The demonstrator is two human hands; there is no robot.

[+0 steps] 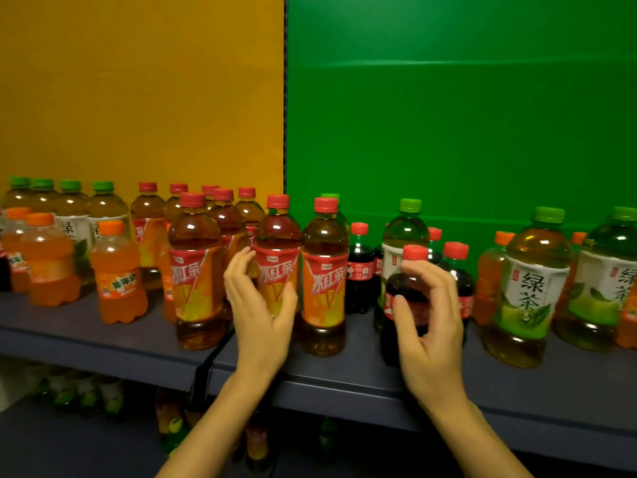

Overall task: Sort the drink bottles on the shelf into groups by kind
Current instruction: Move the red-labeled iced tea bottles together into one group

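**A:** where are the hands right now?

**B:** From my feed, the left hand (260,301) is spread open around an iced tea bottle (277,257). Its fingers (238,267) curl by the bottle's left side and the thumb touches the label, but there's no real squeeze. The right hand (429,322) has a small cola bottle (406,298) pinched, with its thumb on the front and the other fingers wrapped round the right side.

**A:** and the rest?

**B:** All on the shelf (344,374). Orange soda (119,274) is well left of my left fingers, green tea (531,288) just right of my right ones, and more cola (360,270) is between both hands, further back.
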